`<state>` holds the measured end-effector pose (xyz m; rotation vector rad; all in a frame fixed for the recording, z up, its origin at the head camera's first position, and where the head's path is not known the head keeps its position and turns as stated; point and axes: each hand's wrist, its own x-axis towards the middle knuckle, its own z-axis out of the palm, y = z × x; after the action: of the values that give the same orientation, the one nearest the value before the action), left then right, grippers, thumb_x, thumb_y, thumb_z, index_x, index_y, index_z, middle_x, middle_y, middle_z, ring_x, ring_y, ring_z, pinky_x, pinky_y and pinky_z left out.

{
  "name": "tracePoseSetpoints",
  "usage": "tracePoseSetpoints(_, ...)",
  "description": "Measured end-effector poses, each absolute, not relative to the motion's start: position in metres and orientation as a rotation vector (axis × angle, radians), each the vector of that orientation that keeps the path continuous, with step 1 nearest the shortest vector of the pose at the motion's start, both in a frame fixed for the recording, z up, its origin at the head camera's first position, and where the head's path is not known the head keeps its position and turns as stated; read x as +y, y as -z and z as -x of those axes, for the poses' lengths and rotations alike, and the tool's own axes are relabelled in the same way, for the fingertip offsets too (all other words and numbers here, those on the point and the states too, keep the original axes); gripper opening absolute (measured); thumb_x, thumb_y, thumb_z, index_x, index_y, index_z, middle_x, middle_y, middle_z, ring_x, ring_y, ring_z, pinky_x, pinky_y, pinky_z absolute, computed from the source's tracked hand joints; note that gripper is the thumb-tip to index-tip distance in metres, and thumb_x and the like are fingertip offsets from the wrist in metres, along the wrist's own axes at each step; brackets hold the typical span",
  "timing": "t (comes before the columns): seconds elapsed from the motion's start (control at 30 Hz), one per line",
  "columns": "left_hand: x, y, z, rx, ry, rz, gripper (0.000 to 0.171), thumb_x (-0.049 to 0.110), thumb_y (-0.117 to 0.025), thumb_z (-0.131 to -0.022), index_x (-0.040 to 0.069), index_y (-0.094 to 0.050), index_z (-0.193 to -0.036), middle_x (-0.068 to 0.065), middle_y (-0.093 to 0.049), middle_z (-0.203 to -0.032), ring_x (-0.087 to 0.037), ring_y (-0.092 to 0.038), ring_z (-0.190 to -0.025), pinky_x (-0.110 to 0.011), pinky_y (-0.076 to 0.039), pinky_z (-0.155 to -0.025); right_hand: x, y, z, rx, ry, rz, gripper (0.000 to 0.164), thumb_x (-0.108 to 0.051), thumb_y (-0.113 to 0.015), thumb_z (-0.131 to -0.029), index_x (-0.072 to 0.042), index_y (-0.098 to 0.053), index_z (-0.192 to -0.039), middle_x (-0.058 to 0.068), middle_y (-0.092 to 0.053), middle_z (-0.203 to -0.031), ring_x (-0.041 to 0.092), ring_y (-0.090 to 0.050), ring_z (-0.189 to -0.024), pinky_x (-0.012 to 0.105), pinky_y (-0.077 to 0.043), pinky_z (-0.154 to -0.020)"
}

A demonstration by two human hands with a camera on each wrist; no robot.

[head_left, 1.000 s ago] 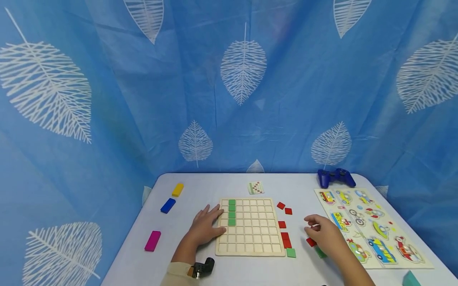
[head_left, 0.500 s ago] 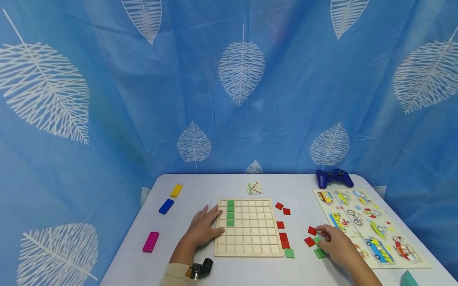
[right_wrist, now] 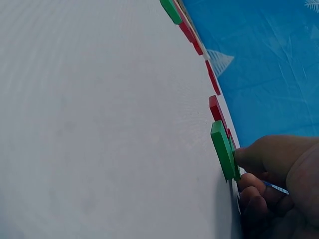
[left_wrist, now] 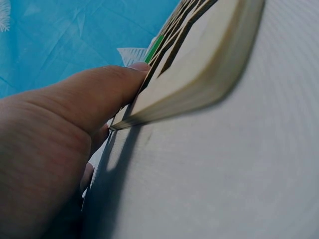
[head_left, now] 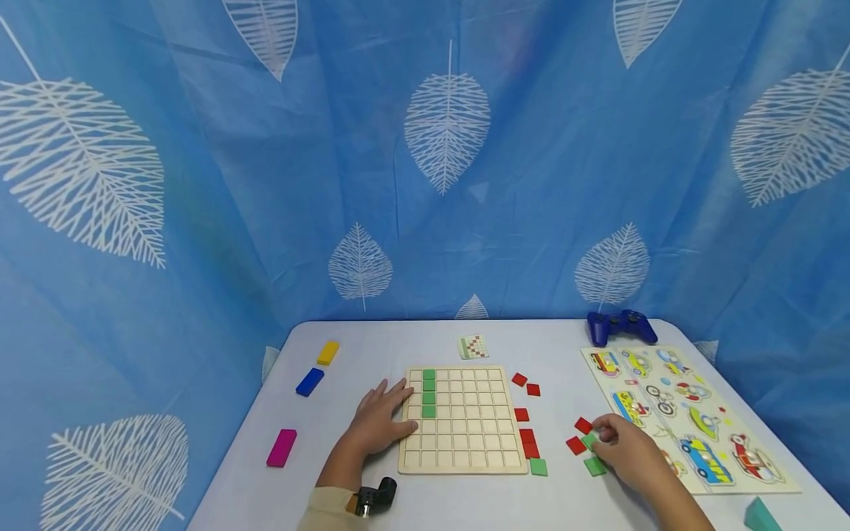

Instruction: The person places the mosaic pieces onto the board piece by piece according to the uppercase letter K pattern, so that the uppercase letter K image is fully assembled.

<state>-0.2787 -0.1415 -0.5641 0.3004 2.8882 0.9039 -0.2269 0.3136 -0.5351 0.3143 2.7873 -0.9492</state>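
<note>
My left hand (head_left: 378, 422) lies at the left edge of a square wooden grid board (head_left: 465, 462), fingers extended. Its thumb (left_wrist: 117, 84) rests on the board's rim in the left wrist view. Several green tiles (head_left: 429, 398) fill part of the second column. Right of the board, my right hand (head_left: 627, 451) pinches a green square tile (head_left: 589, 441) between thumb and fingertips, low at the tabletop. Close beside it lie two red tiles (head_left: 575, 445) and another green tile (head_left: 595, 466), which partly hides the pinched tile in the right wrist view.
Several red tiles (head_left: 521, 415) and a green tile (head_left: 538, 467) line the board's right side. A small pattern card (head_left: 473, 346) lies behind. To the right are a picture puzzle (head_left: 724, 479), blue game controller (head_left: 621, 327) and teal block (head_left: 761, 515); a pink block (head_left: 282, 448) lies left.
My right hand has moved right and down from above the loose tiles, and its fingertips have closed on a green tile. The left hand stays at the board's edge.
</note>
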Motion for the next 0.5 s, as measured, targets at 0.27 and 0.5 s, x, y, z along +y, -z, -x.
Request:
tracePoseSetpoints(0.27, -0.1435, 0.5637, 0.2783, 2.889, -0.926, -0.294, 0.076, 0.047, -0.079, -0.09, 0.027, -0.05, -0.157, 0.004, -0.035, -0.171, -0.035, -0.014, -0.162, -0.068, -0.014, -0.127, 0.3149, 0.5313, 0.2263, 2.801, 0.938, -0.34, 0.031, -0.019, -0.071, -0.094, -0.002, -0.068, -0.12, 0.008, -0.065, -0.101, 0.023, -0.057, -0.093, 0.044, -0.047, -0.08)
tracePoseSetpoints(0.5, -0.1422, 0.5636, 0.2786, 2.881, -0.921, -0.302, 0.075, 0.047, -0.079, -0.09, 0.027, -0.05, -0.157, 0.004, -0.035, -0.171, -0.034, -0.014, -0.163, -0.065, -0.013, -0.128, 0.3178, 0.5359, 0.2273, 2.78, 0.913, -0.279, 0.041, -0.025, -0.08, -0.089, -0.003, -0.068, -0.121, 0.008, -0.063, -0.103, 0.025, -0.056, -0.096, 0.046, -0.047, -0.083)
